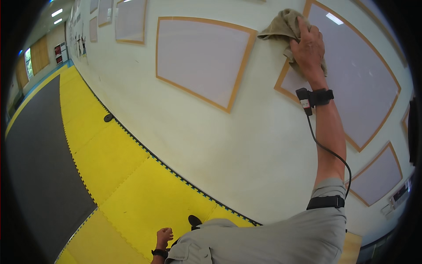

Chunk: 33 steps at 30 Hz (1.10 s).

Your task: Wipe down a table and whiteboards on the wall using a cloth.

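My right hand (309, 49) is stretched up and presses a brown cloth (280, 28) against the wall and the left edge of a large framed panel (356, 76). The cloth bunches under my fingers, and one corner hangs out to the left over the bare wall. This panel has a pale, glossy surface and a tan border. Down at my side, my left hand (165, 237) is held low over the yellow mat with its fingers curled in, and nothing shows in it.
Another tan-bordered panel (202, 59) hangs left of the cloth, with a smaller one (377, 175) at lower right. Yellow interlocking mats (155, 188) meet the white wall (197, 138) along a dark edge strip. A round black object (108, 117) lies there. Grey matting (43, 158) is farther left.
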### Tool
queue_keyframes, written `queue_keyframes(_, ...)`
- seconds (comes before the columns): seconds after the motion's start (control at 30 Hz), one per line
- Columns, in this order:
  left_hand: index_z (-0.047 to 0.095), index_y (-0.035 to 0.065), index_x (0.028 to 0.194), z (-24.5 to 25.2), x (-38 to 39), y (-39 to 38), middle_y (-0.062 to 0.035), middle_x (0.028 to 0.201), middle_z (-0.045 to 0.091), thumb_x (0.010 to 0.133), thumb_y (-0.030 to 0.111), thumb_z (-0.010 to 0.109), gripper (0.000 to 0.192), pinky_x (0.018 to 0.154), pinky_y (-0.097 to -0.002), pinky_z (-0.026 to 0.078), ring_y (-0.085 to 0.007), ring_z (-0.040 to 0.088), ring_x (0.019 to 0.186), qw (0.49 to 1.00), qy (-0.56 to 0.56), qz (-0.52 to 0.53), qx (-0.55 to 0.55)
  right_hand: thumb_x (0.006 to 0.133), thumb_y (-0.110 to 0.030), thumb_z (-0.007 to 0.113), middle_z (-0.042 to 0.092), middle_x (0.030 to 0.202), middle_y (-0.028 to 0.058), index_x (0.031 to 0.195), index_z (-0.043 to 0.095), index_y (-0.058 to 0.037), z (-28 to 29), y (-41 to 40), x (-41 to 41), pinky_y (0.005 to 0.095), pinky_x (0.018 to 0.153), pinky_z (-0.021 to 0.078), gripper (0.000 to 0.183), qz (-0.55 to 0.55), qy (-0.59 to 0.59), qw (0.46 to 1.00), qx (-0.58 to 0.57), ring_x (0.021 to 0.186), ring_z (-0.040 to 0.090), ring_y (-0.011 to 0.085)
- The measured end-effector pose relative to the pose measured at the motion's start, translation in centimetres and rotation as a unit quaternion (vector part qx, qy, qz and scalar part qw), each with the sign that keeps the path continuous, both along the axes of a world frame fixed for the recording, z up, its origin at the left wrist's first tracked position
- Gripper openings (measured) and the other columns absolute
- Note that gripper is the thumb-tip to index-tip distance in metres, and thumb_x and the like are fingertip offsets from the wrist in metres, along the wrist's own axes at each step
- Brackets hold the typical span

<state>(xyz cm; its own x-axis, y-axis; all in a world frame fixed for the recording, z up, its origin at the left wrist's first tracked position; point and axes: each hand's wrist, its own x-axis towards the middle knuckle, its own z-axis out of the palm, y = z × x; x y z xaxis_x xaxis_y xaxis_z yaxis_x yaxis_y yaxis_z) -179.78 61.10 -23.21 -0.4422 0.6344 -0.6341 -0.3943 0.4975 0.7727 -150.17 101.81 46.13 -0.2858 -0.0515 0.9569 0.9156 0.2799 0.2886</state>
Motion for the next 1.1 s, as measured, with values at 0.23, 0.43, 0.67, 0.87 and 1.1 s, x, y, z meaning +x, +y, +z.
queue_keyframes(0.23,0.061,-0.0065,0.101,-2.6,0.9,-2.0,-0.0098,0.081,0.064,0.084,0.019,0.064,0.031,0.053,-0.0285,0.054,-0.0169,0.063,0.063,0.999,-0.030,-0.008,-0.020,0.066,-0.010,0.073,0.052,0.102,0.0133,0.125,0.054,-0.0137,-4.1,-1.2,-0.3,0.0428,0.077,0.0465,0.062,-0.043,-0.041,0.994,-0.093,0.096,0.054,0.0333)
queue_keyframes(0.43,0.062,-0.0060,0.100,-1.3,1.4,-2.3,-0.0089,0.079,0.064,0.082,0.018,0.064,0.030,0.052,-0.0278,0.053,-0.0159,0.063,0.061,0.999,-0.018,0.001,-0.031,0.061,-0.005,0.074,0.052,0.104,0.0142,0.125,0.054,-0.0120,-11.0,-1.1,0.1,0.0433,0.078,0.0451,0.067,0.014,-0.049,0.989,-0.140,0.096,0.052,0.0342)
queue_keyframes(0.67,0.062,-0.0063,0.100,-0.2,1.2,-2.6,-0.0096,0.079,0.064,0.082,0.019,0.065,0.031,0.052,-0.0278,0.054,-0.0159,0.063,0.062,0.999,-0.005,0.026,-0.027,0.060,-0.004,0.073,0.051,0.103,0.0147,0.125,0.054,-0.0100,-16.0,-1.4,-1.3,0.0430,0.080,0.0444,0.068,0.041,-0.088,0.955,-0.280,0.097,0.051,0.0346)
queue_keyframes(0.87,0.062,-0.0064,0.099,-1.0,1.0,-3.9,-0.0097,0.078,0.064,0.081,0.021,0.067,0.033,0.052,-0.0278,0.053,-0.0158,0.063,0.062,0.998,0.011,0.068,-0.015,0.062,-0.001,0.071,0.050,0.112,0.0169,0.129,0.051,-0.0102,-15.1,-0.9,-6.4,0.0422,0.086,0.0437,0.070,0.175,-0.048,0.955,-0.233,0.105,0.050,0.0351)
queue_keyframes(1.1,0.063,-0.0052,0.097,-0.7,2.0,-4.7,-0.0082,0.075,0.063,0.080,0.022,0.067,0.032,0.051,-0.0268,0.052,-0.0146,0.062,0.061,0.991,0.011,0.128,-0.027,0.062,0.003,0.071,0.044,0.125,0.0170,0.132,0.048,-0.0105,-11.3,3.5,-10.8,0.0450,0.093,0.0377,0.075,0.174,0.009,0.978,-0.115,0.115,0.046,0.0349)
